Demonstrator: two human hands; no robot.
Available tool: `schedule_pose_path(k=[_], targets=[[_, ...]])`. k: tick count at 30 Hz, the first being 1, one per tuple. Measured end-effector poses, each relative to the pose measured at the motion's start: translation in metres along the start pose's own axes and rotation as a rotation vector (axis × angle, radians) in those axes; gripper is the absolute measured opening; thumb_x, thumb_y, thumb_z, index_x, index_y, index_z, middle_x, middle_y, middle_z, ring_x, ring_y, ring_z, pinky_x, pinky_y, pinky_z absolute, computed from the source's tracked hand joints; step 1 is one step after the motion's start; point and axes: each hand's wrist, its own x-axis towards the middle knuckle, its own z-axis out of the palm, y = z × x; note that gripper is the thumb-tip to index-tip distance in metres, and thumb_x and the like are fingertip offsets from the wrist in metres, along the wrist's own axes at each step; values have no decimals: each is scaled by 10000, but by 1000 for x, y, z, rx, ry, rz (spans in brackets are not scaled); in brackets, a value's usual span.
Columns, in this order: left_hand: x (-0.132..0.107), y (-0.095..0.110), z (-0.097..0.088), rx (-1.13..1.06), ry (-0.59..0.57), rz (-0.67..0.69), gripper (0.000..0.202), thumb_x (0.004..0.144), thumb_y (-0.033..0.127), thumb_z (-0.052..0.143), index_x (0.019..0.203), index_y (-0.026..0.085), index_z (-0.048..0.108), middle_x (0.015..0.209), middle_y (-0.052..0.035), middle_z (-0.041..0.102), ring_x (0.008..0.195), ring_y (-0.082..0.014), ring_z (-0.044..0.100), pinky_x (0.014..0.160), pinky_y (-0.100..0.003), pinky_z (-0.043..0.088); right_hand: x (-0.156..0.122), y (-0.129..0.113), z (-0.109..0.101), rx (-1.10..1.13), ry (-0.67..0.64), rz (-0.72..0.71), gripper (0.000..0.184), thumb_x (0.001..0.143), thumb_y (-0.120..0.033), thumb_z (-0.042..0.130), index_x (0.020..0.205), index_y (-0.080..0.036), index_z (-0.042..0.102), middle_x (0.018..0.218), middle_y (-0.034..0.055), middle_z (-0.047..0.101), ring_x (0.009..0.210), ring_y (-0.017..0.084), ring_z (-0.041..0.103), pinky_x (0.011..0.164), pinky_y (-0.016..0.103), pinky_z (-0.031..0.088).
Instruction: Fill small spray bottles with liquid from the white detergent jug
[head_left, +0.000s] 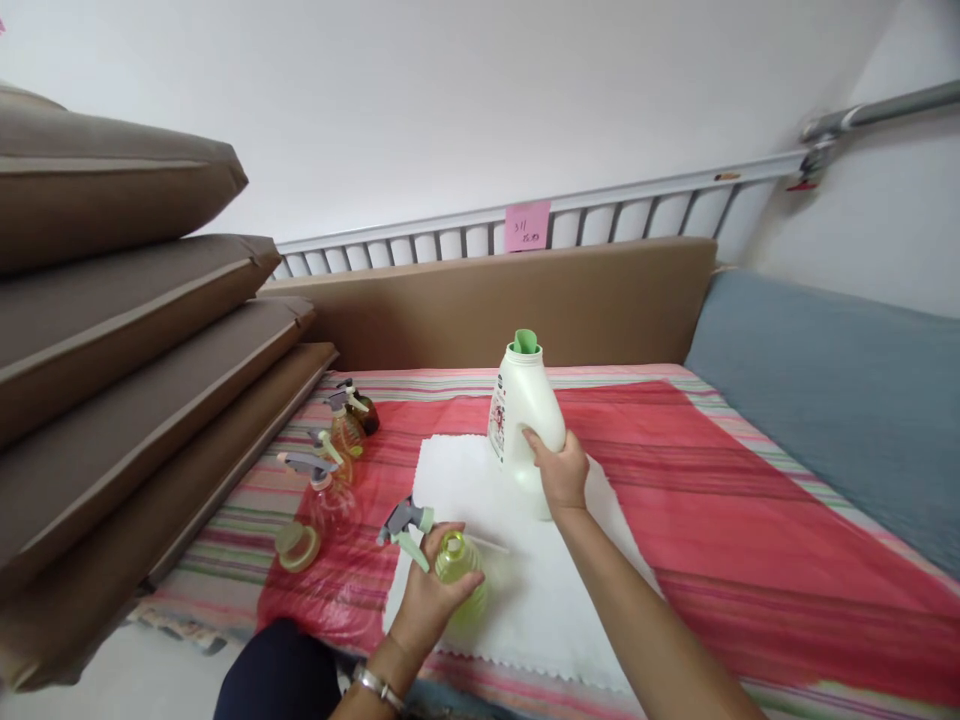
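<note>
My left hand (431, 605) is closed around a yellow-green see-through spray bottle (456, 570), whose neck is uncapped. Beside that neck, the grey and pale green trigger sprayer (407, 522) is in the same hand, apparently tucked between the fingers, with its thin tube running behind the bottle. With my right hand (562, 475) I grip the handle of a large white detergent jug (529, 400). The jug is upright and capless, and a green pour spout shows in its mouth. Both things are over a white cloth (555, 600); whether the jug's base touches it, I cannot tell.
Several other spray bottles (334, 510) stand in a row at the left, near a round yellowish lidded jar (297, 546). A red sheet (720, 500) covers the striped bedding. Stacked brown cushions (150, 330) rise at the left; a blue-grey cushion (832, 390) borders the right.
</note>
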Motion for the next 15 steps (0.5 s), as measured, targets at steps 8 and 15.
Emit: schedule_pose_path(k=[8, 15], targets=[[-1, -1, 2, 50, 10, -21, 479, 599, 189, 678, 1068, 202, 581, 1115, -74, 603, 1133, -275, 511, 1039, -451, 338, -7, 15, 22, -10, -37, -29, 412, 655, -585, 645, 744, -209, 503, 668, -2, 580, 641, 192, 551, 631, 317, 429], [-5, 9, 6, -28, 10, -35, 483, 585, 165, 688, 1055, 202, 587, 1102, -61, 599, 1124, -266, 520, 1011, -419, 381, -11, 16, -4, -72, -188, -82, 511, 631, -519, 629, 981, -156, 545, 934, 136, 642, 871, 302, 590, 759, 423, 458]])
